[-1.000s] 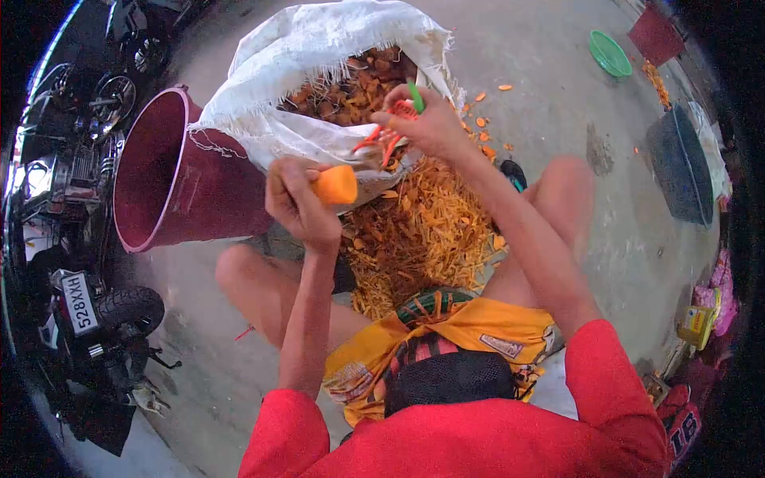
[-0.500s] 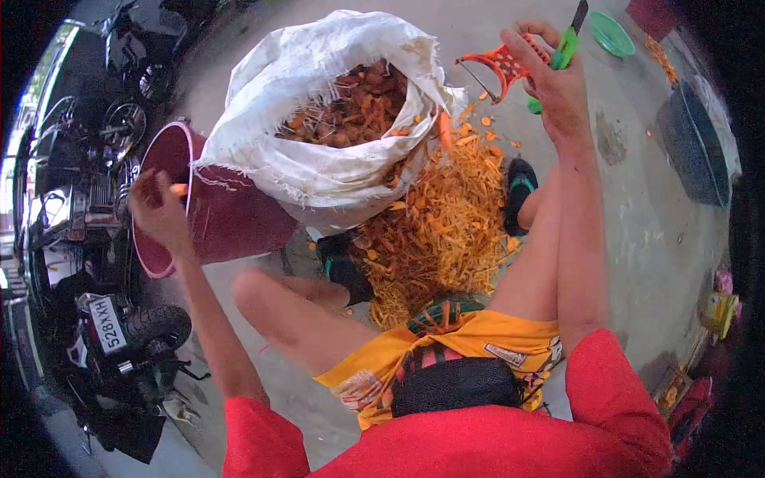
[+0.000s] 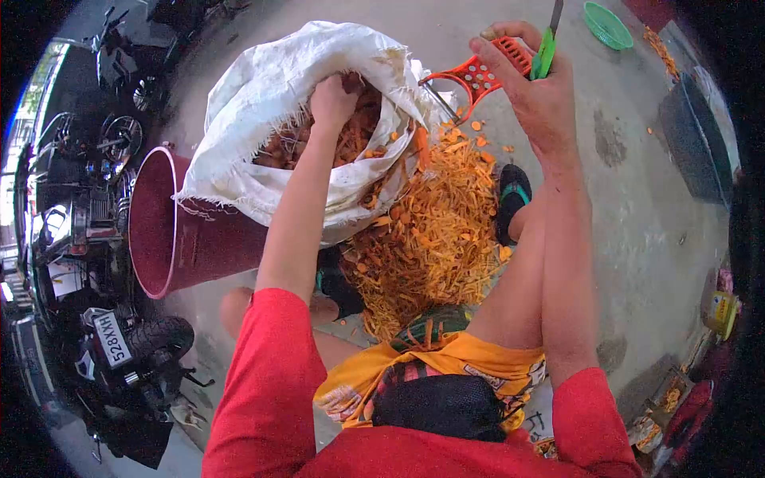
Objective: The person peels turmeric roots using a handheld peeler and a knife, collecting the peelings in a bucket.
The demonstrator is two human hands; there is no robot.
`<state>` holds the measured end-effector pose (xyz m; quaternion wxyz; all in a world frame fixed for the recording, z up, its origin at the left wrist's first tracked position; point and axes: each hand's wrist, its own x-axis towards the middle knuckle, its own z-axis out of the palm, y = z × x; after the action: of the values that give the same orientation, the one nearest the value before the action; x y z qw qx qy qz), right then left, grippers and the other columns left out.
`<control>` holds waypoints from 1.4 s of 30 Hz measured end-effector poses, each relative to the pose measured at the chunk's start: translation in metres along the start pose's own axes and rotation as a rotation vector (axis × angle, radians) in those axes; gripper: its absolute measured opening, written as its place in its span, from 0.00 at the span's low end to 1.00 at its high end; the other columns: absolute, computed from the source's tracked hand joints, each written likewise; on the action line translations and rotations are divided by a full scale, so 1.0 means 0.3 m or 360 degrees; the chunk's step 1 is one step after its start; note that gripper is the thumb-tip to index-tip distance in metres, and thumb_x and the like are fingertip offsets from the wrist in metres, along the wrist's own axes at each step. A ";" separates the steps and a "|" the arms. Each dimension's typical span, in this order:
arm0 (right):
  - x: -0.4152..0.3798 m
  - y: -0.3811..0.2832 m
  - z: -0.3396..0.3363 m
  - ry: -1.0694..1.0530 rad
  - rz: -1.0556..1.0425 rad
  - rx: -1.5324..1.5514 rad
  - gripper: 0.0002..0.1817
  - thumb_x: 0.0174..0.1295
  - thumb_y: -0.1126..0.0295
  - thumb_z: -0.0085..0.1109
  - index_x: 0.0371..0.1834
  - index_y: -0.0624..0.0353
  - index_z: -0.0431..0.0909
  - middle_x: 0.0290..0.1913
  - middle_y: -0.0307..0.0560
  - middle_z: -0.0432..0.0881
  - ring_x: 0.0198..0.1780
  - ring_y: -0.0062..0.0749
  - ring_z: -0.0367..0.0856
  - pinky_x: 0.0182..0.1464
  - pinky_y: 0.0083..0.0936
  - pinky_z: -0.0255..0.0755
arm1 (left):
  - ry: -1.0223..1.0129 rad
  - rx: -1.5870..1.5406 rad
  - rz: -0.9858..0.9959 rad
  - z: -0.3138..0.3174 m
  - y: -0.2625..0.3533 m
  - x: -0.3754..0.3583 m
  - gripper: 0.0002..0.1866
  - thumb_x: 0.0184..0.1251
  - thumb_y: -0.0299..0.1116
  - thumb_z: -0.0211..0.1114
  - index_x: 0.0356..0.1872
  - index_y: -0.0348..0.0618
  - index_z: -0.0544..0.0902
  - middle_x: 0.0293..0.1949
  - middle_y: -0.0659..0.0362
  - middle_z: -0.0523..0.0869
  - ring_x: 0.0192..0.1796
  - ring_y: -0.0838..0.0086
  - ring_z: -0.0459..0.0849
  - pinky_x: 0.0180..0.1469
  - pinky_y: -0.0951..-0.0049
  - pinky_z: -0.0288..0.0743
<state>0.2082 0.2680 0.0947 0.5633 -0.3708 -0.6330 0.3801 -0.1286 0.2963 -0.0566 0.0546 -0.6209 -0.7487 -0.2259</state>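
Observation:
My left hand (image 3: 333,102) reaches into the mouth of a white woven sack (image 3: 263,84) and touches the unpeeled carrots (image 3: 279,147) inside. Its fingers point down among them and are mostly hidden, so their grip does not show. Raised at the upper right, my right hand (image 3: 538,92) is closed around an orange peeler (image 3: 476,80) and a knife with a green handle (image 3: 544,54). The peeler's blade points left towards the sack; the knife's dark blade points up. Below the peeler, a heap of carrot peelings and cut ends (image 3: 434,231) lies on the floor between my feet.
A dark red bucket (image 3: 215,247) lies or leans left of the sack, its mouth facing left. Motorcycles (image 3: 119,342) stand along the left side. A green basket (image 3: 608,25) and a dark basin (image 3: 693,139) are on the concrete floor at the right.
My left hand has moved from the bucket's mouth into the sack; the orange piece it held no longer shows. My right hand has shifted slightly left, still gripping the peeler and knife.

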 end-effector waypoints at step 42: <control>-0.223 0.083 0.346 -0.1608 -0.0016 -0.0674 0.17 0.62 0.55 0.71 0.41 0.58 0.84 0.34 0.48 0.86 0.36 0.36 0.84 0.43 0.34 0.77 | -0.0025 -0.1767 -0.0410 -0.655 0.153 -0.780 0.15 0.84 0.39 0.53 0.56 0.40 0.81 0.34 0.67 0.77 0.37 0.84 0.73 0.39 0.79 0.70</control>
<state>0.1118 0.2123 0.0355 0.1040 -0.2445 -0.8892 0.3724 -0.0716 0.0106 0.0464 -0.3136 -0.4619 -0.5876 -0.5857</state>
